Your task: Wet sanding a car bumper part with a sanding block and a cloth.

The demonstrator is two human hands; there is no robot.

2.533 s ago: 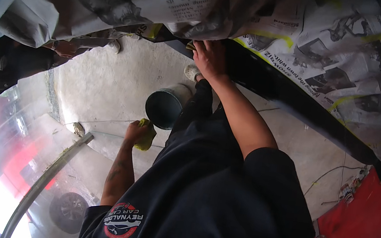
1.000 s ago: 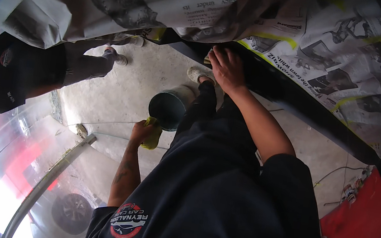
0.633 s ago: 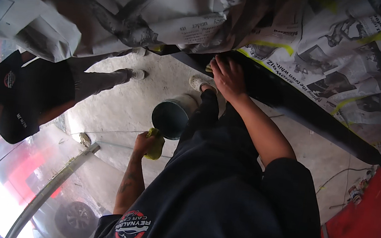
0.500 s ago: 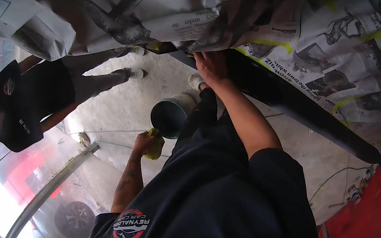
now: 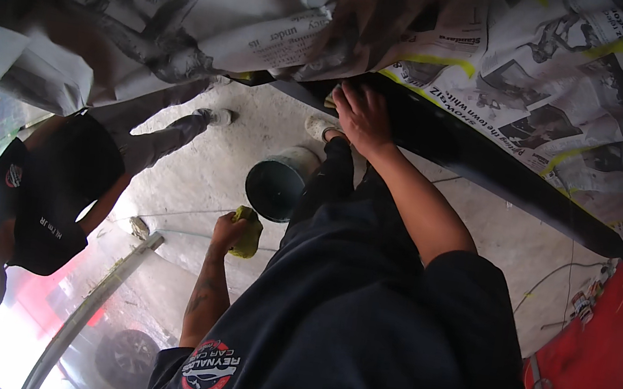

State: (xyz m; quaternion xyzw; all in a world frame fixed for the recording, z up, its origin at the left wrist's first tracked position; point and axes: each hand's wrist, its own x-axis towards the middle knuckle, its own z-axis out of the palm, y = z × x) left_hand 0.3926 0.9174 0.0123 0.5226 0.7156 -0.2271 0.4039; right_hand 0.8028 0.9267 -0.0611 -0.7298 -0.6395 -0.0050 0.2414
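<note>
My left hand is closed around a yellow-green sponge or cloth, low beside the dark bucket. Which of the two it is I cannot tell. With fingers bent, my right hand presses on the long black panel edge, below the newspaper masking. A small tan pad peeks out at its fingertips; the rest of it is hidden under the hand.
Another person in dark clothes stands at the left beside the papered surface. A metal rail rises at lower left. A red panel stands at right, near a thin cable on the concrete floor.
My right hand has slid a little to the right along the black panel. My left hand with the sponge or cloth has shifted slightly left. The other person has leaned lower.
</note>
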